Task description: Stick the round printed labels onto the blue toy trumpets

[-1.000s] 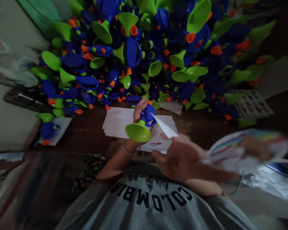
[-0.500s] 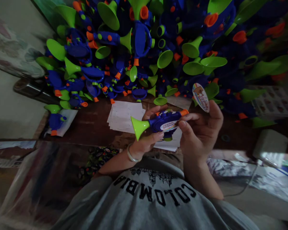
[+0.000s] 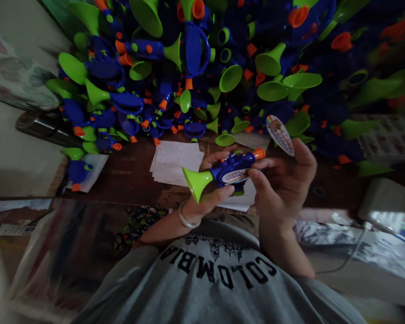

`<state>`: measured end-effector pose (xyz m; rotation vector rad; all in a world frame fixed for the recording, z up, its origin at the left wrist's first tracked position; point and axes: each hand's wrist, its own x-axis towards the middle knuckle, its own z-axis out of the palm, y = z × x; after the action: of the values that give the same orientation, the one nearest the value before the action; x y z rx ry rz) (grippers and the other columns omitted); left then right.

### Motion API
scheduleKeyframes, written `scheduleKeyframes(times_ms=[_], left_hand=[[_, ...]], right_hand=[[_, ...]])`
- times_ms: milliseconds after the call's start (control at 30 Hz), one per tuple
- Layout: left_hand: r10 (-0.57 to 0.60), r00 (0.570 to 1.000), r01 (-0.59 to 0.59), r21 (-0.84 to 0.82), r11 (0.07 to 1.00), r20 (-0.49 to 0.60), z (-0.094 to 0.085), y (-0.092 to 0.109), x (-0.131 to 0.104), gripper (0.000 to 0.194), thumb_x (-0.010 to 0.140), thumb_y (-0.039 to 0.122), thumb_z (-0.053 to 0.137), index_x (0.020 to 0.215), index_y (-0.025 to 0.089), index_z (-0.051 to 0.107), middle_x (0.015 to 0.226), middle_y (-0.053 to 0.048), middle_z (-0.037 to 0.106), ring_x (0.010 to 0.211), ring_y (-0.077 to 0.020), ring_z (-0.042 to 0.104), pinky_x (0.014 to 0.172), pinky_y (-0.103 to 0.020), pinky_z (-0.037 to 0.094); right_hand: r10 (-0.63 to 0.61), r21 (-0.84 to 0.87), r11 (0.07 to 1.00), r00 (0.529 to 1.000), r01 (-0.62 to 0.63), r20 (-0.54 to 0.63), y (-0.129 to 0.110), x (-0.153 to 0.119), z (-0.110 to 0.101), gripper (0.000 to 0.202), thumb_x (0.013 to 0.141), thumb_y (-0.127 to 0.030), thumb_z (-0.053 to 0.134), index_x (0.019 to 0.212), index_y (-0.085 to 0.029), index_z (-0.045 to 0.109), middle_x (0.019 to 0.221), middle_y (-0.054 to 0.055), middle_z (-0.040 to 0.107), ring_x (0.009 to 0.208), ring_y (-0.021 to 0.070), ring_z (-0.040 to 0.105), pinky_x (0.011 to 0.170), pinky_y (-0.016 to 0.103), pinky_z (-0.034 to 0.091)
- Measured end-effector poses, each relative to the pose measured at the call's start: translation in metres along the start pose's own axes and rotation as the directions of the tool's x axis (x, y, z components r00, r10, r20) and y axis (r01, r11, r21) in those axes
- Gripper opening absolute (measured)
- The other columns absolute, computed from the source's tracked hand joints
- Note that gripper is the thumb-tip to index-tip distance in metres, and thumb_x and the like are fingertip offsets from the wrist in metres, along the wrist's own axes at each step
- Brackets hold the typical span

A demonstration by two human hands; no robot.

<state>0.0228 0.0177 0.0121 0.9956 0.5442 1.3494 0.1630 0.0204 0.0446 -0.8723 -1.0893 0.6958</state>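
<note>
At frame centre, our left hand (image 3: pixel 205 203) grips the toy trumpet (image 3: pixel 220 172), our right hand (image 3: pixel 283 195) pinches one oval label (image 3: pixel 234 177) against it, and the second label (image 3: pixel 279 133) sits unattached.

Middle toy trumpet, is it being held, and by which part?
Yes: the left hand holds the trumpet by its blue body, beside the green bell. The right hand touches its label, near the orange mouthpiece.
</note>
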Motion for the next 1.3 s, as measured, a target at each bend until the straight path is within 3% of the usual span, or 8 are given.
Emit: scheduleKeyframes(times_ms=[267, 500, 733, 1133, 1233, 1300], left_hand=[[0.03, 0.999, -0.03, 0.012, 0.999, -0.016, 0.001, -0.003, 0.003, 0.061, 0.089, 0.045, 0.082, 0.144, 0.033, 0.057, 0.164, -0.007, 0.055, 0.151, -0.0308, 0.057, 0.129, -0.054, 0.046], [0.059, 0.996, -0.053, 0.093, 0.994, -0.068, 0.005, -0.001, 0.005, 0.044, 0.095, 0.044, 0.074, 0.136, 0.038, 0.06, 0.159, -0.001, 0.06, 0.154, -0.0308, 0.054, 0.132, -0.058, 0.044], [0.163, 0.986, -0.155, 0.161, 0.975, -0.042, 0.008, 0.003, 0.005, 0.04, 0.097, 0.04, 0.072, 0.134, 0.045, 0.058, 0.164, 0.003, 0.056, 0.155, -0.0287, 0.053, 0.133, -0.056, 0.043], [0.226, 0.973, -0.212, 0.209, 0.955, -0.043, 0.008, 0.004, 0.004, 0.038, 0.098, 0.037, 0.071, 0.133, 0.038, 0.057, 0.163, -0.002, 0.057, 0.154, -0.0291, 0.054, 0.132, -0.057, 0.043], [0.258, 0.966, -0.247, 0.212, 0.946, -0.025, 0.007, 0.004, 0.005, 0.038, 0.099, 0.035, 0.07, 0.134, 0.041, 0.058, 0.163, 0.001, 0.058, 0.156, -0.028, 0.052, 0.133, -0.056, 0.042], [0.287, 0.957, -0.272, 0.247, 0.93, -0.029, 0.006, 0.003, 0.005, 0.037, 0.099, 0.035, 0.07, 0.133, 0.041, 0.059, 0.162, 0.002, 0.059, 0.157, -0.028, 0.052, 0.133, -0.056, 0.041]], right_hand=[[-0.019, -0.012, 1.0, 1.0, 0.019, -0.006, 0.001, 0.001, 0.001, 0.071, 0.083, -0.016, 0.088, 0.144, -0.043, 0.062, 0.09, -0.008, 0.076, 0.079, 0.0105, 0.073, 0.072, 0.02, 0.065], [-0.047, -0.175, 0.984, 0.999, 0.043, -0.019, -0.001, -0.005, 0.005, 0.071, 0.089, -0.025, 0.084, 0.148, -0.05, 0.054, 0.093, -0.002, 0.075, 0.079, 0.0204, 0.074, 0.065, 0.034, 0.065], [-0.236, -0.18, 0.955, 0.971, 0.237, 0.029, 0.002, 0.001, 0.01, 0.077, 0.086, -0.009, 0.08, 0.151, -0.041, 0.052, 0.091, -0.006, 0.077, 0.076, 0.0158, 0.076, 0.064, 0.028, 0.062], [-0.244, -0.233, 0.94, 0.969, 0.248, 0.044, 0.002, -0.002, 0.014, 0.078, 0.084, -0.012, 0.083, 0.149, -0.039, 0.05, 0.095, -0.004, 0.079, 0.076, 0.0178, 0.076, 0.061, 0.03, 0.061], [-0.252, -0.299, 0.918, 0.965, 0.262, 0.069, 0.002, -0.002, 0.01, 0.081, 0.086, -0.013, 0.082, 0.153, -0.041, 0.046, 0.097, -0.003, 0.078, 0.078, 0.0184, 0.075, 0.072, 0.035, 0.065], [-0.249, -0.415, 0.874, 0.966, 0.252, 0.063, 0.005, 0.004, 0.002, 0.087, 0.085, -0.016, 0.084, 0.156, -0.042, 0.044, 0.114, 0.001, 0.076, 0.096, 0.0213, 0.075, 0.088, 0.043, 0.066]])
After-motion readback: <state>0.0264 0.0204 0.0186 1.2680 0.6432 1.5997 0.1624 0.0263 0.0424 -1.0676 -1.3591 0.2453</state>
